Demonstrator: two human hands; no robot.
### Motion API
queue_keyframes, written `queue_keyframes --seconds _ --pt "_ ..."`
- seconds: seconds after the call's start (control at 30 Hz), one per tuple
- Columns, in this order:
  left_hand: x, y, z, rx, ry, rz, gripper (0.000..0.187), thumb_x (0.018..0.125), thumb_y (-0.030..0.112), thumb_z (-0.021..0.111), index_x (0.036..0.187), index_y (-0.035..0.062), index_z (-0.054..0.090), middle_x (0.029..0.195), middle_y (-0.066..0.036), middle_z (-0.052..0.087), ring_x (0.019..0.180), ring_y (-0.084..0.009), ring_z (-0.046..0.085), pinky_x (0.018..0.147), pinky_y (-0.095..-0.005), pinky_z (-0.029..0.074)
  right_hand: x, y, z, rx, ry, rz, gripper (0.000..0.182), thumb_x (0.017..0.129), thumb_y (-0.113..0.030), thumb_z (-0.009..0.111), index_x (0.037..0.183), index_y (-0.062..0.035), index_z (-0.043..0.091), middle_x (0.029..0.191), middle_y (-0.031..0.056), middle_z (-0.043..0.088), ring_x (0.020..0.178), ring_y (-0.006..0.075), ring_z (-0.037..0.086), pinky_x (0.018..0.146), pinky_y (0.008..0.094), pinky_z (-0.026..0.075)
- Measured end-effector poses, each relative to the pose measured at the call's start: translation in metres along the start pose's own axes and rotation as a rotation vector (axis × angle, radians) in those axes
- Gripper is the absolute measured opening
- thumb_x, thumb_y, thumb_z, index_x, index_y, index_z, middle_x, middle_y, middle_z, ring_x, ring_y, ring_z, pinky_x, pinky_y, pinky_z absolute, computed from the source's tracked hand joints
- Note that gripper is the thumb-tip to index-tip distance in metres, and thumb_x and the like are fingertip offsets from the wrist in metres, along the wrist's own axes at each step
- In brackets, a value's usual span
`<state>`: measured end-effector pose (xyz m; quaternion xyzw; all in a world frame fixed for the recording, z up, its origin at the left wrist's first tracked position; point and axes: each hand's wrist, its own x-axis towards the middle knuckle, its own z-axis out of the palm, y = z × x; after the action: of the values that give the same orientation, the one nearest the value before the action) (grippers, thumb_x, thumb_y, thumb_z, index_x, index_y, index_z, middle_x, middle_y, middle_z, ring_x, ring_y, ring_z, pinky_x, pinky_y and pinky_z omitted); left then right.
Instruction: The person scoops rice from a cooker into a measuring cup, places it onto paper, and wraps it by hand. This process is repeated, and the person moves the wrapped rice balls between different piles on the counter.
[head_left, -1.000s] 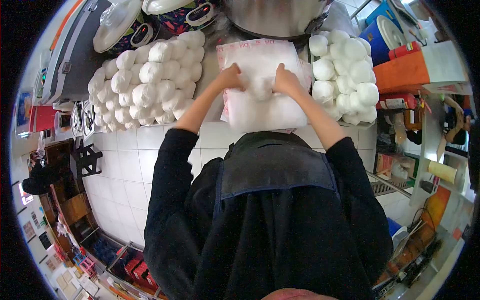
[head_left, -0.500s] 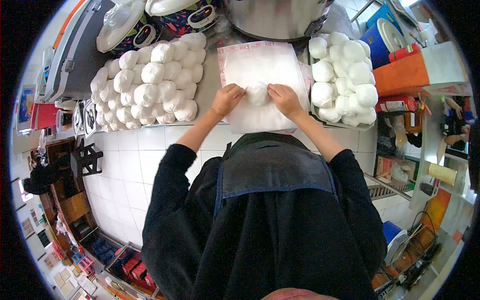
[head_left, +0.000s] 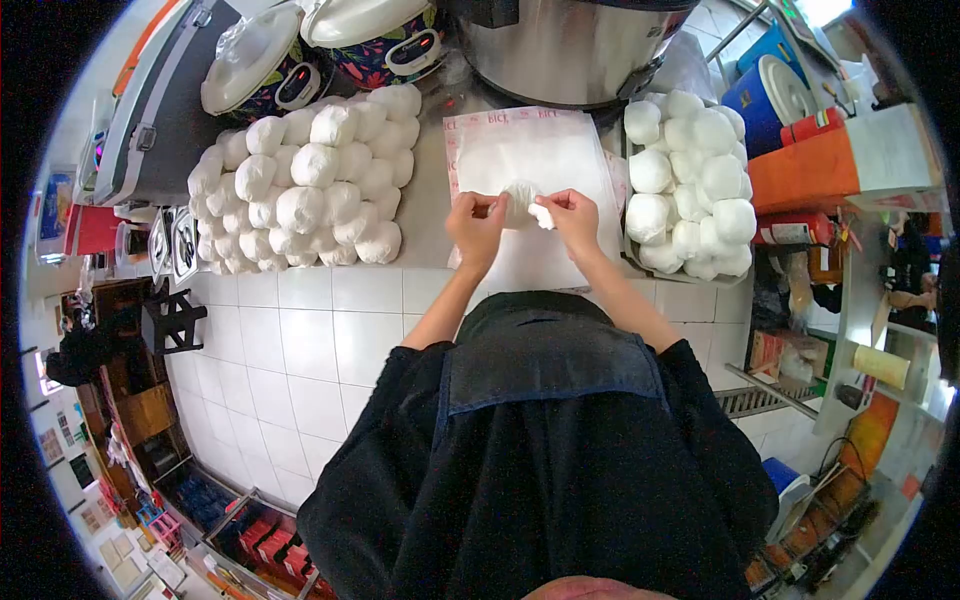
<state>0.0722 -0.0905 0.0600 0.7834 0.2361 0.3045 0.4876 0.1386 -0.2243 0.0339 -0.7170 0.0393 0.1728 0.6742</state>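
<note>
A stack of white paper sheets (head_left: 530,150) lies at the middle of the counter, with a pale round ball (head_left: 520,205) on it. My left hand (head_left: 478,225) is at the ball's left side, its fingers pinched on something I cannot make out. On the right, my right hand (head_left: 572,215) pinches a crumpled white piece of paper (head_left: 542,215) beside the ball. Many white wrapped balls (head_left: 300,210) are piled to the left. More white balls (head_left: 720,175) fill a tray on the right.
Two patterned pots with white lids (head_left: 370,45) and a large steel cooker (head_left: 560,50) stand behind the sheets. A grey case (head_left: 165,105) is at the far left. At the right are a blue bucket (head_left: 765,95) and an orange-and-white box (head_left: 810,165).
The view has shifted slightly. My right hand now has a crumpled white piece between its fingers, and both hands have turned more upright beside the ball.
</note>
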Motion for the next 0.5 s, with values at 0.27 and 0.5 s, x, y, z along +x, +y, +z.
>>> queue_keyframes --seconds 0.27,0.5 --pt "-0.004 -0.01 0.034 0.229 -0.076 0.457 0.029 0.074 -0.003 0.055 0.102 -0.0029 0.059 0.096 -0.021 0.06 0.081 -0.0331 0.059 0.07 -0.0388 0.049 0.005 -0.007 0.003 0.063 -0.206 -0.097 0.023 0.072 -0.01 0.068 0.092 0.0006 0.067 0.066 0.0047 0.062 0.06 0.0107 0.057 0.056 0.0253 0.045" --pt "0.032 0.012 0.004 0.506 -0.464 0.31 0.019 0.071 0.005 0.058 0.089 0.001 0.063 0.084 -0.014 0.063 0.08 -0.0308 0.054 0.074 -0.0381 0.044 0.026 -0.032 0.013 -0.614 -0.208 -0.26 0.023 0.068 -0.007 0.064 0.091 -0.0076 0.066 0.088 0.0129 0.062 0.071 0.0235 0.059 0.064 0.0288 0.047"
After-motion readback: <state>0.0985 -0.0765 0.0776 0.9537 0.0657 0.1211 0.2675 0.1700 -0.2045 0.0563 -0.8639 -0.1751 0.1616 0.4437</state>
